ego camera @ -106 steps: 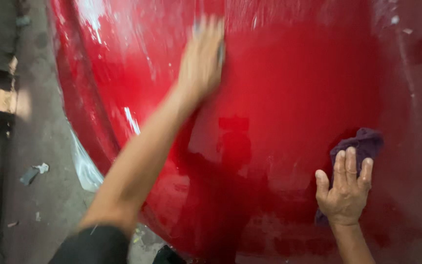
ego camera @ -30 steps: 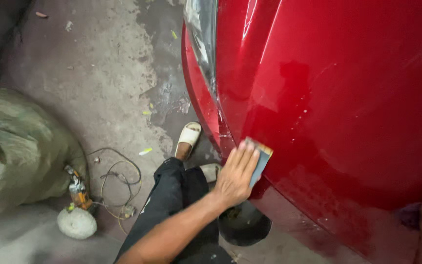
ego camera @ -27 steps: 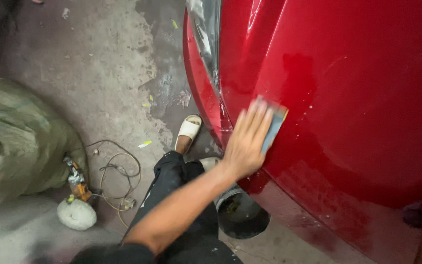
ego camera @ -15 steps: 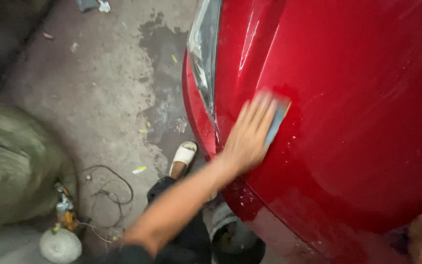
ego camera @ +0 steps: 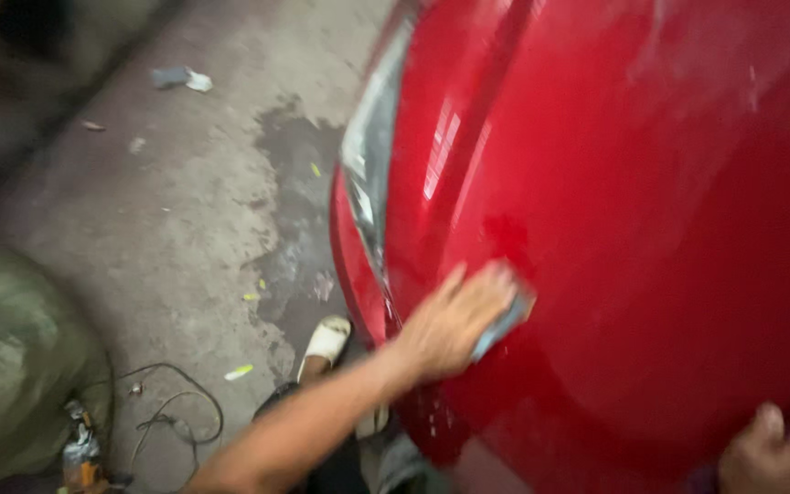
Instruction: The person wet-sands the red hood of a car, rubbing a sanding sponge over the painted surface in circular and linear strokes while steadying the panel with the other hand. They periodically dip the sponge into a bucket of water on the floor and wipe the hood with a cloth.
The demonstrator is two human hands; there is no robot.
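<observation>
The left hand (ego camera: pixel 454 320) lies flat with its grip pressed on a small blue-grey sanding pad (ego camera: pixel 505 322) against the glossy red car panel (ego camera: pixel 651 229), just right of the panel's edge and the headlight (ego camera: pixel 369 183). The right hand (ego camera: pixel 774 450) shows at the lower right corner, resting on the panel; whether its grip is closed I cannot tell. On the concrete floor (ego camera: pixel 185 229) lie a bulging green sack (ego camera: pixel 11 357), contents hidden, a loose cable (ego camera: pixel 176 416), and a pale sandal (ego camera: pixel 326 340) beneath the panel.
</observation>
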